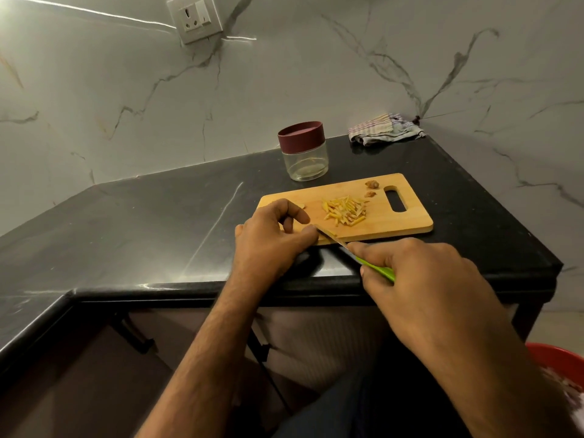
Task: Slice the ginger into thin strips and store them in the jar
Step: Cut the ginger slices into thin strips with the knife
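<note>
Many thin yellow ginger strips (344, 211) lie in a loose pile on the middle of the board (395, 224), just beyond and to the right of the left hand's grip. One small piece of ginger (331, 233) sits under the knife (335, 240) at the board's near edge, right at the left hand's fingertips. The left hand (275, 235) rests on the board's near left corner with its fingers curled and its thumb against the blade's tip; whether it actually pinches the piece I cannot tell, since the fingers hide it. The right hand (420, 279) has its grip closed round the knife's green handle (379, 270), forefinger stretched along the top, with the blade reaching up and left onto the board.

Two brown ginger scraps (371, 188) lie past the pile, beside the board's handle slot (395, 200). The jar (305, 153), clear glass with a dark red lid on, stands on the table (142, 216) just behind the board, well beyond both grips; a few bits seem to show inside, too small to be sure. A crumpled striped cloth (385, 129) lies in the far corner of the table against the marble wall (316, 74). A socket (194, 18) sits high on that wall, and a red tub (559, 361) shows low on the right, below the right forearm.
</note>
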